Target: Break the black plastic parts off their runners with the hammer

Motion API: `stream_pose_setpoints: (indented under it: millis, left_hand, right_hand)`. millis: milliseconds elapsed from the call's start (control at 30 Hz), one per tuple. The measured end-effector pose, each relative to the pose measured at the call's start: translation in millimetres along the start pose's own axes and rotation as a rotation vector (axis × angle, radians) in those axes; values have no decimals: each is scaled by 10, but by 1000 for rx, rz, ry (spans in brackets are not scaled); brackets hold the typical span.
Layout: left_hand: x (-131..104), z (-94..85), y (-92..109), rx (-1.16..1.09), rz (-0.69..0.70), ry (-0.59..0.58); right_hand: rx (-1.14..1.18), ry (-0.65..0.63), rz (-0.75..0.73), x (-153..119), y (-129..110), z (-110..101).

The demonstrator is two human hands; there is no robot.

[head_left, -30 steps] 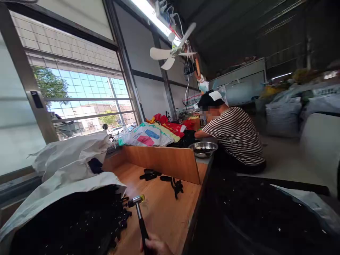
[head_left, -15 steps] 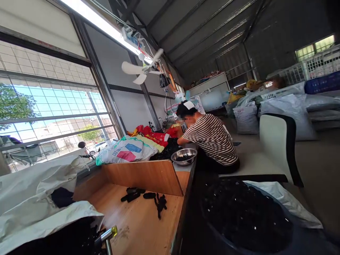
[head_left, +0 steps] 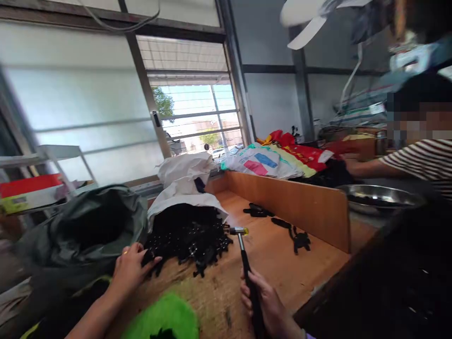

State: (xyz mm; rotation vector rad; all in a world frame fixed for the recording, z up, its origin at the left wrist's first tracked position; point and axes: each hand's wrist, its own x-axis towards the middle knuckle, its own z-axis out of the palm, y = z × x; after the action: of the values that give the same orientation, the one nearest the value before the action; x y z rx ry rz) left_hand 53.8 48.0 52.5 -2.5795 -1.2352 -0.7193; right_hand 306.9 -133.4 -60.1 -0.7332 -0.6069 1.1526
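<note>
My right hand (head_left: 264, 299) is wrapped round the black handle of a small hammer (head_left: 243, 256). The hammer is held upright, its metal head with a yellow tip pointing right, above the wooden tabletop (head_left: 278, 270). At the left, my left hand (head_left: 132, 266) has a small black piece (head_left: 148, 257) between thumb and fingers. Its fingertips are at the edge of a heap of black pieces (head_left: 187, 233) with shiny metal dots, spilling from a white sack (head_left: 190, 200). A bright green fuzzy thing (head_left: 164, 318) lies between my hands at the near edge, with something black on it.
A dark open bag (head_left: 81, 245) stands left of the heap. A wooden divider (head_left: 300, 200) crosses the table, with several black pieces (head_left: 300, 240) before it. Beyond it are a metal bowl (head_left: 381, 200), printed sacks (head_left: 261, 162) and another person (head_left: 420, 160) in stripes.
My view has swung left and down to the table. Both my hands, out of sight before, now show. The hammer, formerly partly visible at the bottom left, is now seen in my right hand.
</note>
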Motion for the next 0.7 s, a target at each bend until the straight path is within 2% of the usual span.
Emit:
stream_pose_setpoints:
  millis: [100, 200, 300, 400, 533, 633, 700]
  left_hand:
    - [-169, -191, -102, 162, -110, -95]
    - [-401, -264, -162, 168, -192, -134]
    - [-765, -212, -167, -12, -185, -174]
    - [-1149, -102, -143, -224, -125, -164]
    - [-1475, -40, -147, -472, -108, -211]
    - [-1554, -28, -179, -686, -209, -153]
    - [-1561, 13, -191, -792, -381, -39]
  right_hand:
    - [46, -32, 61, 11, -32, -36]
    - [27, -42, 137, 49, -134, -52]
    - [5, -23, 166, 45, -168, -36]
    - [-13, 3, 167, 30, -151, -22]
    - [-40, 26, 171, 28, -140, -13]
    - [-59, 32, 182, 33, -146, -5]
    - [-56, 36, 195, 39, -144, -1]
